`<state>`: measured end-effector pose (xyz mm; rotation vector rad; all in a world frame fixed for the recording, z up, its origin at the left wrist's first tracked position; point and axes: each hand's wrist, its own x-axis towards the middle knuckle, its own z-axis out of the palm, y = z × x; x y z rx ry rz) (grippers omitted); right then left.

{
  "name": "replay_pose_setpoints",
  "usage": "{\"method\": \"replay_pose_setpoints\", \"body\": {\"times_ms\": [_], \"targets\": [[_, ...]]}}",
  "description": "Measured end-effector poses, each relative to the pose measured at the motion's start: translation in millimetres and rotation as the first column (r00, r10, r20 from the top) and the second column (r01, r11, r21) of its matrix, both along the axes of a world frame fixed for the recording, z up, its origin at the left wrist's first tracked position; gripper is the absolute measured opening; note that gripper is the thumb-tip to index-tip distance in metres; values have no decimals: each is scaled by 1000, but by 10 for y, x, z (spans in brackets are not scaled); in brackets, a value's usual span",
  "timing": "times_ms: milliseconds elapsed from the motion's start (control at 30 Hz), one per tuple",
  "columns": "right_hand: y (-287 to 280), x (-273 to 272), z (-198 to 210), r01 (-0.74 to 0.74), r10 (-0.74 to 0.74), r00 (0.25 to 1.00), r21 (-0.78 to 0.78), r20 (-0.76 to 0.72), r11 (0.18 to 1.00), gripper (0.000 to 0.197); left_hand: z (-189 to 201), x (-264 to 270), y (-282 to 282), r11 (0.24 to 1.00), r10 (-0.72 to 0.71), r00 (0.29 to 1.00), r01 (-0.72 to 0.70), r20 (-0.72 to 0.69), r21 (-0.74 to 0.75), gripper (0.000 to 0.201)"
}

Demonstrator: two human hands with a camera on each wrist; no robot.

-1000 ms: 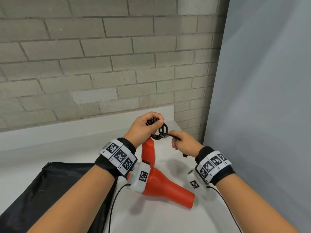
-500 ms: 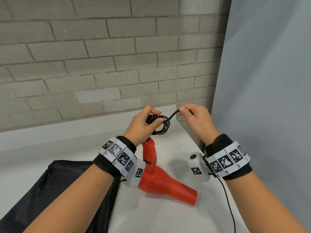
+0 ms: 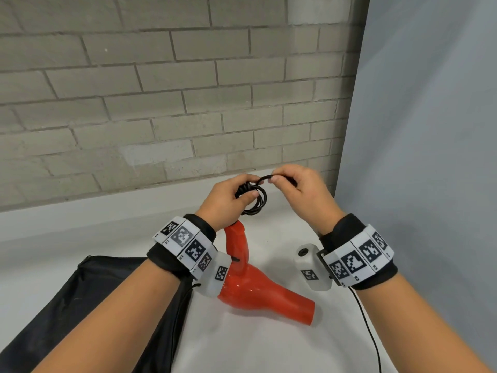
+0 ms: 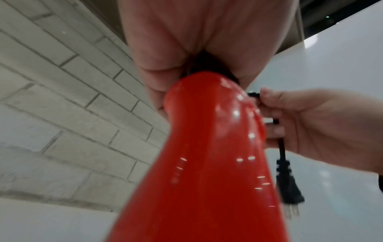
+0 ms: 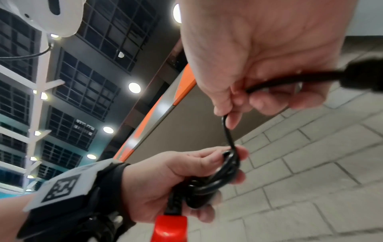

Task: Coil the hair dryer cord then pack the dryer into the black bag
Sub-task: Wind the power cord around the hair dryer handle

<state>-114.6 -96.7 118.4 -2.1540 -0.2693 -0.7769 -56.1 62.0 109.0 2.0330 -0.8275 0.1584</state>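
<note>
A red hair dryer (image 3: 255, 286) hangs nozzle-down just above the white table, handle pointing up. My left hand (image 3: 228, 200) grips the coiled black cord (image 3: 255, 201) at the top of the handle (image 5: 170, 229). My right hand (image 3: 293, 184) pinches the free end of the cord (image 5: 229, 131) just above the coil. The plug (image 4: 289, 188) dangles below the right hand in the left wrist view. The black bag (image 3: 80, 300) lies flat on the table at the lower left, partly under my left forearm.
A grey brick wall (image 3: 161, 90) stands close behind the table (image 3: 269, 345). A pale blue panel (image 3: 430, 130) closes off the right side. Thin black cables (image 3: 368, 324) from the wrist cameras trail over the table.
My right hand rose from below the coil, then carried the cord end leftward over the top of it, close to the left hand. The left hand kept hold of the coil.
</note>
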Motion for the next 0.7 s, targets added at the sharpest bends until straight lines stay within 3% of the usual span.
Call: {"method": "replay_pose_setpoints", "body": {"times_ms": [133, 200, 400, 533, 633, 700], "targets": [[-169, 68, -221, -9, 11, 937, 8, -350, 1000, 16, -28, 67, 37, 987, 109, 994, -111, -27, -117, 24], [-234, 97, -349, 8, -27, 915, -49, -402, 999, 18, -31, 77, 52, 981, 120, 993, -122, -23, -149, 22], [-226, 86, -364, 71, -84, 926, -50, -368, 996, 17, -60, 76, -12, 972, 139, 990, -143, -38, -188, 22], [-110, -34, -172, 10, 20, 992, 239, -123, 971, 23, -76, 75, -22, 968, 139, 990, -143, -35, -207, 26], [66, -135, -73, -147, 180, 983, 455, -29, 878, 26, -67, 34, -42, 977, 114, 993, -110, 14, -182, 27], [183, -154, -69, -181, 205, 979, 493, 5, 851, 25, -64, 26, -57, 979, 80, 997, -81, -13, -186, 26]]}}
